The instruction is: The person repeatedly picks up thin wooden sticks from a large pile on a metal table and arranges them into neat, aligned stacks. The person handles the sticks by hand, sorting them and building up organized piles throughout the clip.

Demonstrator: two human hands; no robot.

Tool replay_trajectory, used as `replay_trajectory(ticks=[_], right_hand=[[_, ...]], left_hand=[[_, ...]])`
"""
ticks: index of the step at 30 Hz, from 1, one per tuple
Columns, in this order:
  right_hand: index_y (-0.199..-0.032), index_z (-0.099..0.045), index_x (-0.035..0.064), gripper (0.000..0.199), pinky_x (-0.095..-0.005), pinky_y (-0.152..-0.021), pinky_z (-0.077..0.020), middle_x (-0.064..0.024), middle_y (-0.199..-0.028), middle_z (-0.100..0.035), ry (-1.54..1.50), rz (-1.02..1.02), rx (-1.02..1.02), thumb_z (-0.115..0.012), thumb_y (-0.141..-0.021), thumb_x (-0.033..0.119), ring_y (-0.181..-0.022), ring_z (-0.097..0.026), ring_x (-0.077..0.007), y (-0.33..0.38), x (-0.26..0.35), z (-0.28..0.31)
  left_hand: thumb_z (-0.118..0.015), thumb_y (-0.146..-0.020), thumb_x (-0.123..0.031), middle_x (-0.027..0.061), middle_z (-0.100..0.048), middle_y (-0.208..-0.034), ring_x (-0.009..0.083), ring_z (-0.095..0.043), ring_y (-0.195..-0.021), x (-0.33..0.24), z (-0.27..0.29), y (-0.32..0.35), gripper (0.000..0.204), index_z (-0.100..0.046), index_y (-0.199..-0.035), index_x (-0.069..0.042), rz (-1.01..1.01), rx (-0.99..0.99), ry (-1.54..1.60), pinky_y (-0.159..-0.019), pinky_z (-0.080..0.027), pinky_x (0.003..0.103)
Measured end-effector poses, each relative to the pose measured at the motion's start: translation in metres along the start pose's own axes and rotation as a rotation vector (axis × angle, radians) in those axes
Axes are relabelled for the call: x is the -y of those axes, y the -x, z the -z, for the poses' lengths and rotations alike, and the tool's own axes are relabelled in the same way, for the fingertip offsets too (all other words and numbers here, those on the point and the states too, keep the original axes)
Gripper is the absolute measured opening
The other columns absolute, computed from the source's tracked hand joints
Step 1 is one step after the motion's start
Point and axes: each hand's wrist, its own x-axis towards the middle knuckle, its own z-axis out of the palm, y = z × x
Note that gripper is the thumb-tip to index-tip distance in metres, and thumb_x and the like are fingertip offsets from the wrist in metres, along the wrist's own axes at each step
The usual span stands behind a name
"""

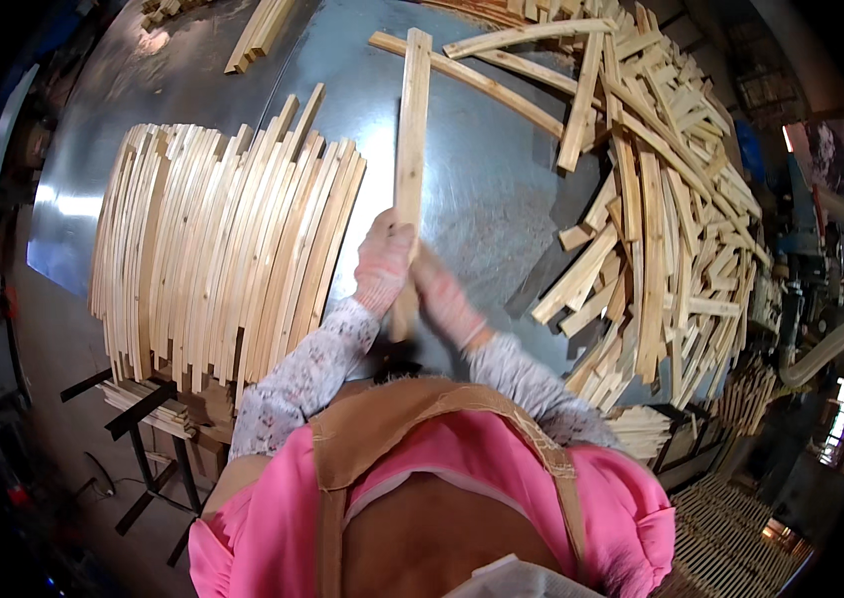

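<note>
Gloved left hand (pixel 383 261) and gloved right hand (pixel 447 299), fingers curled tight around the near end of a long pale wooden slat (pixel 409 149) lying lengthwise over the grey metal table (pixel 487 189), between neatly stacked slats (pixel 218 259) and a loose heap (pixel 666 209).

the scene is moderately bright in the middle and falls off to black at the round fisheye rim. daylight glares off the metal table (pixel 83 199) at the left as a white patch, and small windows (pixel 841 419) at the right edge are blown out. straight slats bow toward the rim. both gloved hands look slightly motion-blurred; the far right corner is dim and murky.
</note>
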Motion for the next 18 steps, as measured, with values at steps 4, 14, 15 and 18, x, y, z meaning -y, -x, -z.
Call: replay_trajectory(ticks=[4,14,15,18], right_hand=[[-0.121,-0.067,0.0005,0.025,-0.0407,-0.070,-0.0593,-0.0173,-0.107,-0.075,-0.602,-1.127,0.103,-0.066,-0.106,0.020,-0.083,-0.074,-0.0267,-0.038,0.003,0.034],[-0.138,-0.057,-0.0002,0.061,-0.0512,-0.102,-0.0544,-0.0295,-0.120,-0.073,0.370,-0.519,-0.016,-0.068,-0.100,0.046,-0.114,-0.069,-0.0481,-0.305,-0.270,0.160],[-0.144,-0.058,0.0014,0.063,-0.0511,-0.105,-0.0534,-0.0255,-0.126,-0.073,0.381,-0.542,0.083,-0.067,-0.099,0.045,-0.118,-0.068,-0.0469,-0.299,-0.277,0.147],[-0.150,-0.058,0.0058,0.069,-0.0477,-0.104,-0.0528,-0.0163,-0.126,-0.076,0.804,-0.185,0.124,-0.068,-0.098,0.049,-0.124,-0.065,-0.0385,-0.284,-0.294,0.122]], left_hand=[[-0.056,-0.108,-0.032,0.0201,-0.069,-0.137,0.0336,-0.067,-0.127,0.008,-0.030,-0.033,0.051,-0.060,-0.149,-0.002,-0.157,0.245,0.041,-0.113,-0.048,0.038],[-0.067,-0.111,-0.028,0.0116,-0.070,-0.123,0.0208,-0.067,-0.110,0.109,-0.063,-0.025,0.045,-0.059,-0.145,-0.001,0.093,0.335,0.152,-0.098,-0.055,0.035],[-0.068,-0.110,-0.029,0.0130,-0.070,-0.126,0.0231,-0.067,-0.112,0.125,-0.066,-0.034,0.047,-0.059,-0.146,0.000,0.052,0.288,0.160,-0.100,-0.054,0.036],[-0.067,-0.109,-0.032,0.0185,-0.069,-0.138,0.0315,-0.067,-0.126,0.148,-0.062,-0.057,0.053,-0.057,-0.148,0.002,0.091,0.240,0.158,-0.111,-0.052,0.042]])
